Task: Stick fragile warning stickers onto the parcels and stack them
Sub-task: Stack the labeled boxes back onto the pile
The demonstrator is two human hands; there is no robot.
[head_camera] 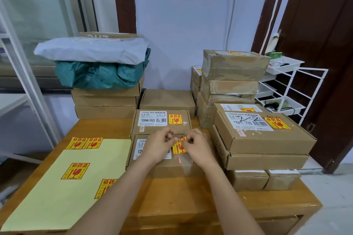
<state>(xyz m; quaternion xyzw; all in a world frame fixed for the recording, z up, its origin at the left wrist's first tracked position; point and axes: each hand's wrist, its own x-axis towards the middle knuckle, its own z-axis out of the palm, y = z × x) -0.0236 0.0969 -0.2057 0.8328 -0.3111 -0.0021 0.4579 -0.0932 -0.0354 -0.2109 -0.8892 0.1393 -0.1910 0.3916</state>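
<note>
A yellow and red fragile sticker (179, 146) is pinched between my left hand (159, 146) and my right hand (197, 147), just above the top of a flat cardboard parcel (162, 166) in front of me. Whether the sticker touches the box I cannot tell. Behind it lies another parcel (160, 122) with a sticker on its lid. To the right, a stickered parcel (265, 133) tops a stack. A pale yellow backing sheet (63, 187) with several stickers left on it lies on the table at the left.
Plain boxes (105, 101) under a green bag (101, 74) and a white mailer stand at the back left. A taller taped stack (231, 76) stands at the back right. A white wire rack (286, 91) stands beside the wooden table (191, 206).
</note>
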